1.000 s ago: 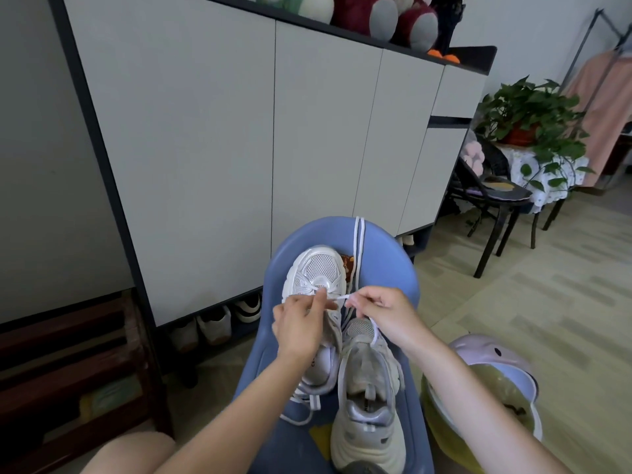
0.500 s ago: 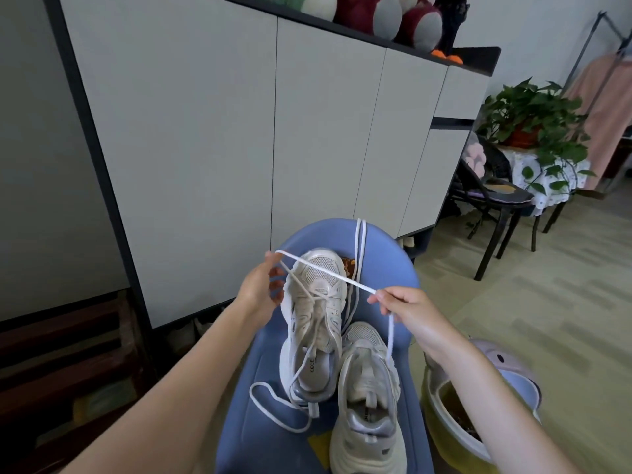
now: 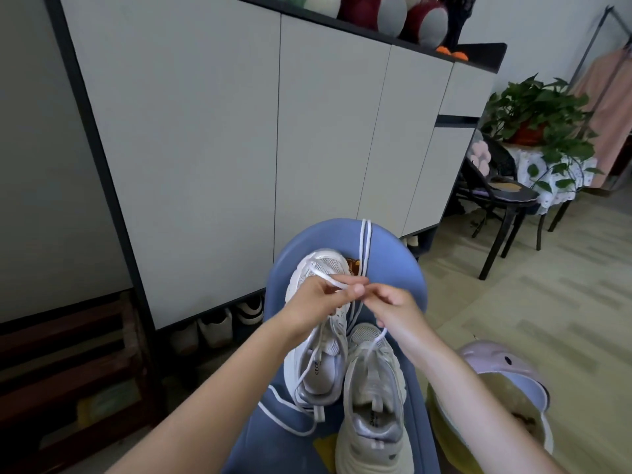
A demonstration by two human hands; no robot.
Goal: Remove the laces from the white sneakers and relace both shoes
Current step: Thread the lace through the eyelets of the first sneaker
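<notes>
a blue seat (image 3: 393,265) with a rounded far edge carries the shoes, standing on pale wood-look floor (image 3: 513,302). behind it runs a tall cabinet (image 3: 205,131) with light flat doors and a dark frame; soft toys (image 3: 393,12) sit on its top and a few shoes (image 3: 219,326) are tucked in the gap under it. at far right a leafy potted plant (image 3: 537,114) rests on a cloth-covered table beside a dark chair (image 3: 502,200). a pale purple bin (image 3: 506,371) stands near right, and dark wooden steps (image 3: 68,354) lie near left.

two white sneakers lie side by side on the seat, toes pointing away. the left sneaker (image 3: 318,357) has its lace (image 3: 328,280) pulled loose, one strand looping down onto the seat near its heel. the right sneaker (image 3: 372,405), nearer and creamier, shows a lace strand rising from its tongue.

both hands meet above the left sneaker's toe. the left hand (image 3: 318,297) pinches the lace with curled fingers; the right hand (image 3: 393,302) also pinches it, fingertips close to the left thumb.
</notes>
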